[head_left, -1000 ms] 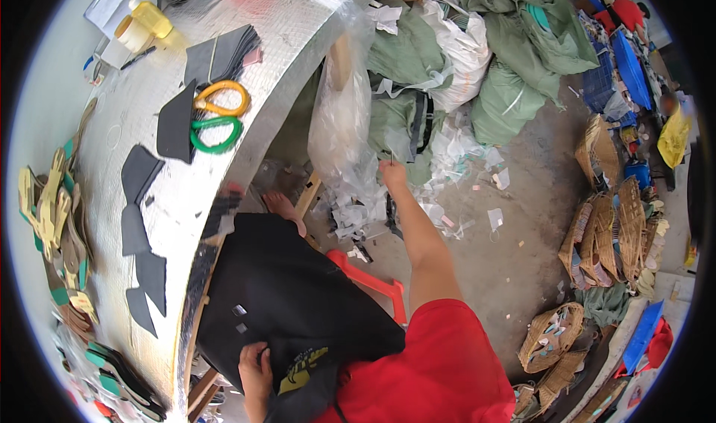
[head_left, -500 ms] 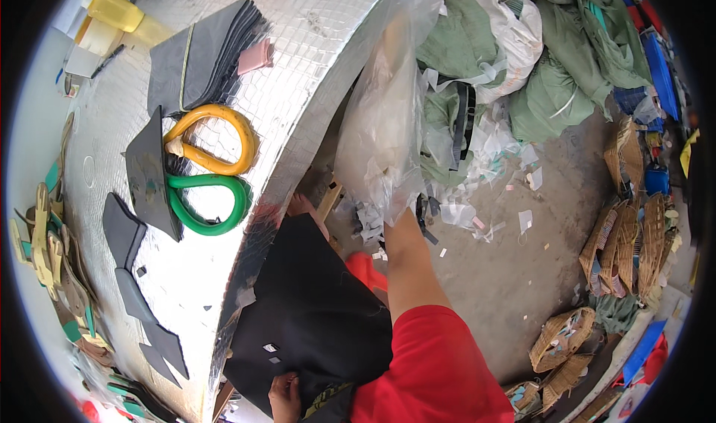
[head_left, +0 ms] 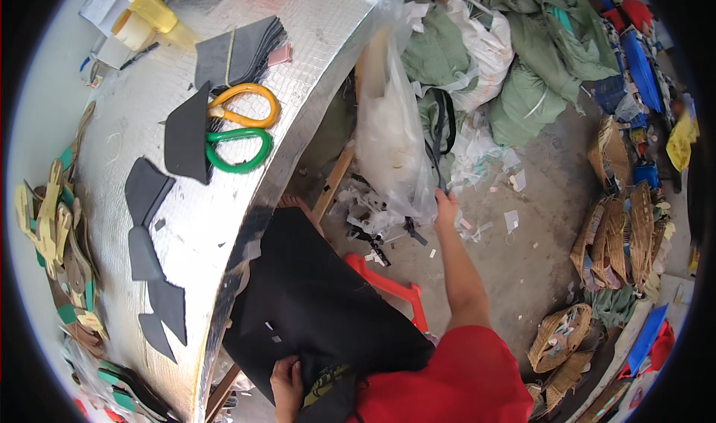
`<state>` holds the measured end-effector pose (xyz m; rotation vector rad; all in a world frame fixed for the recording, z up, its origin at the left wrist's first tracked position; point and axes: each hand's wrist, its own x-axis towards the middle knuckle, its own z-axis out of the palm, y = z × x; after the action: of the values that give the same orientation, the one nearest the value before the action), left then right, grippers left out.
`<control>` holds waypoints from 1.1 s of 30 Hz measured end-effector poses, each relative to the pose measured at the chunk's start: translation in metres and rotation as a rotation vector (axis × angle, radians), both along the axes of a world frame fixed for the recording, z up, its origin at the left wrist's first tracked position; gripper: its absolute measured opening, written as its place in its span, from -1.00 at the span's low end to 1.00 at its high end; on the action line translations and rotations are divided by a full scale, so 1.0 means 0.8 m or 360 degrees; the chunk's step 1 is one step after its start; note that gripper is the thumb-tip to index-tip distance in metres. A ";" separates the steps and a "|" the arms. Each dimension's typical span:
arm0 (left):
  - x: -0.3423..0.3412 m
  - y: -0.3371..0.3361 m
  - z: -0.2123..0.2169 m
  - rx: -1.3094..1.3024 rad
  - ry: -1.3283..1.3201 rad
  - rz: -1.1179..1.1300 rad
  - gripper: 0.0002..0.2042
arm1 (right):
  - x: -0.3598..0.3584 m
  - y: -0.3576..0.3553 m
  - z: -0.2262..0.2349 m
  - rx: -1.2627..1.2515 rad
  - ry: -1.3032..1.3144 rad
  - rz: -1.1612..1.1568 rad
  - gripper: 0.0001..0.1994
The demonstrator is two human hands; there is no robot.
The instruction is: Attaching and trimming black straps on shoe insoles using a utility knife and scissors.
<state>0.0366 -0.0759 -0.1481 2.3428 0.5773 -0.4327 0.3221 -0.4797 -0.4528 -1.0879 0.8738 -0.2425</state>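
My right hand (head_left: 446,204) reaches down to the floor side, its fingers closed on the lower end of a long black strip (head_left: 438,151). Just left of it hangs a cloudy clear plastic bag (head_left: 395,125), with loose scraps around its lower end. A large black cloth (head_left: 313,281) lies over my lap. At its near edge my left hand (head_left: 286,386) has curled fingers and seems to grip the cloth. Two small pale chips rest on the cloth nearby. Scissors (head_left: 250,107) with an orange and a green handle lie on the table, their blades hidden under a dark grey piece (head_left: 186,136).
The silvery table (head_left: 216,251) holds dark grey cut pieces (head_left: 145,192), a tied grey stack (head_left: 235,54) and a yellow bottle (head_left: 154,11). Green sacks (head_left: 522,87) fill the far floor. Wicker baskets (head_left: 611,229) line the right. A red frame (head_left: 391,289) stands beside my lap.
My right hand has come out from behind the plastic bag and moved right, onto the black strip, which has shifted left and downward. My left hand stays at the cloth. The view has shifted slightly.
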 end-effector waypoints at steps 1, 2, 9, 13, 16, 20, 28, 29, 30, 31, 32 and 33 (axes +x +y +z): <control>-0.001 -0.002 0.004 0.0014 -0.0029 -0.0039 -0.89 | -0.008 -0.017 0.042 -0.0004 -0.0027 -0.0003 -0.85; -0.002 -0.004 0.007 0.0003 -0.0076 -0.0047 -0.89 | -0.018 -0.032 0.086 -0.0066 0.0047 0.0153 -0.83; 0.012 -0.027 0.049 -0.0110 -0.0397 -0.0177 -0.88 | -0.054 -0.068 0.340 -0.0220 -0.0140 0.0168 -0.76; 0.019 -0.051 0.082 -0.0322 -0.0583 -0.0338 -0.86 | -0.085 -0.055 0.450 -0.0016 -0.0535 0.0426 -0.75; 0.021 -0.068 0.105 -0.0403 -0.0762 -0.0530 -0.84 | -0.113 -0.038 0.528 -0.0138 -0.0798 0.0478 -0.74; 0.030 -0.091 0.130 -0.0562 -0.0968 -0.0552 -0.62 | -0.156 -0.002 0.613 -0.0053 -0.1183 0.0668 -0.68; 0.058 -0.100 0.159 -0.0685 -0.1357 -0.0632 -0.24 | -0.197 0.104 0.695 0.0672 -0.1380 0.1418 -0.61; 0.057 -0.094 0.160 -0.0834 -0.1324 -0.0765 -0.27 | -0.199 0.115 0.699 0.0661 -0.1377 0.1406 -0.62; 0.055 -0.088 0.161 -0.0842 -0.1319 -0.0771 -0.27 | -0.200 0.124 0.703 0.0668 -0.1390 0.1391 -0.64; 0.052 -0.084 0.160 -0.1076 -0.1080 -0.0820 -0.36 | -0.200 0.133 0.704 0.0671 -0.1339 0.1299 -0.66; 0.048 -0.079 0.157 -0.1294 -0.0843 -0.0876 -0.45 | -0.198 0.141 0.704 0.0674 -0.1334 0.1316 -0.66; 0.042 -0.073 0.154 -0.1310 -0.0839 -0.0845 -0.45 | -0.194 0.149 0.702 0.0685 -0.1287 0.1308 -0.66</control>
<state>0.0701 -0.1346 -0.0248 1.6550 -0.4267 -0.1994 0.1669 -0.3602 0.1086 -0.7555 -0.2685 0.1923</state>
